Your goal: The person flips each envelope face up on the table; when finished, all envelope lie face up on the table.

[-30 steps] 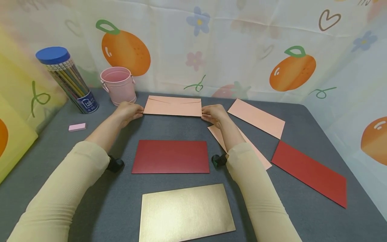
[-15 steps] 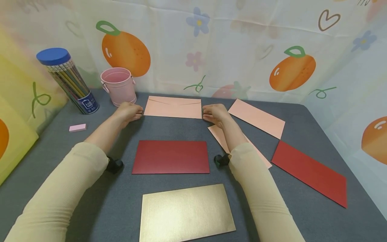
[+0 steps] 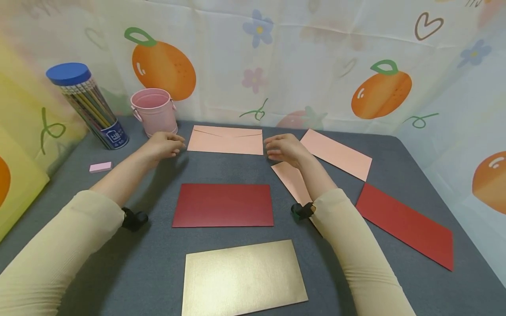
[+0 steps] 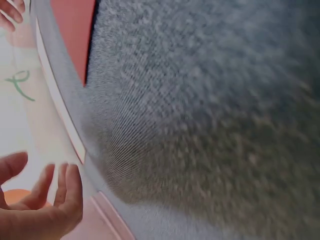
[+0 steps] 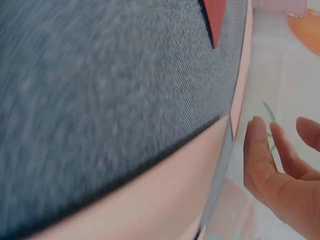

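Observation:
A pink envelope (image 3: 225,141) with its flap side up lies flat at the back middle of the table. Just off its left end is my left hand (image 3: 164,145), fingers loosely bent with nothing between them. My right hand (image 3: 285,149) hovers by the other end, likewise holding nothing, its thumb and fingers apart in the right wrist view. In front of that envelope lies a dark red envelope (image 3: 223,205), and nearer still a gold envelope (image 3: 243,278). Under my right forearm, partly hidden, is a second pink envelope (image 3: 293,180).
At the right lie another pink envelope (image 3: 337,154) and a red envelope (image 3: 407,227), both slanted. A pink bucket (image 3: 155,115) stands at the back left, beside a blue-lidded tub of pencils (image 3: 91,107). A small pink eraser (image 3: 100,167) lies in front of them.
Both hands have let go of the back pink envelope's ends and drawn slightly apart. The envelope has settled flat on the table. My forearms have shifted outward.

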Demonstrator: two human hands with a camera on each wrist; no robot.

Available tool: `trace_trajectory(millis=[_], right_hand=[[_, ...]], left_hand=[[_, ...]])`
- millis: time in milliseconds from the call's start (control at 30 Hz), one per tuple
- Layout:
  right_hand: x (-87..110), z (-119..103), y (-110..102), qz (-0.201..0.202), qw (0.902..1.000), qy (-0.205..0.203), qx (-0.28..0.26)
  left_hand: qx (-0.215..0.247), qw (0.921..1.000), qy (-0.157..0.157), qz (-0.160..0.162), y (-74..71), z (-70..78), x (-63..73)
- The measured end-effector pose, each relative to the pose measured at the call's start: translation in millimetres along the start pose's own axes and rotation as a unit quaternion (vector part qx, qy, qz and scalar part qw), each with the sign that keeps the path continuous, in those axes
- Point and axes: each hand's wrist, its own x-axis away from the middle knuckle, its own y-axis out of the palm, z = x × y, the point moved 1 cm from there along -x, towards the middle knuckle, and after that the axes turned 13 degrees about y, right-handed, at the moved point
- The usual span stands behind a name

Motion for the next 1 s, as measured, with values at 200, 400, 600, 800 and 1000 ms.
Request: trace_trajectory(millis=[200, 400, 600, 800, 1000], right_hand=[[12.0, 1.4, -6.9, -0.033, 0.9979, -0.015, 0.053], [19.7, 9.8, -9.6, -0.073, 0.9928, -0.024, 0.091], [29.2, 21.2, -8.7, -0.115, 0.9804, -0.042, 0.154], [37.9, 31.5, -6.4, -0.118, 0.9656, -0.049, 0.227], [43.1, 39.1, 0.7, -0.117, 0.9510, -0.050, 0.282]], left_hand=[[-0.067, 0.9924, 0.073, -0.072, -0.8, 4.7, 9.7], [-0.081, 0.9810, 0.125, -0.124, 6.2, 4.9, 20.4], [-0.072, 0.9743, 0.132, -0.168, 15.8, 4.1, 31.3], [-0.079, 0.9652, 0.132, -0.212, 23.7, 4.4, 38.5], [-0.084, 0.9597, 0.142, -0.228, 30.1, -0.8, 41.2]])
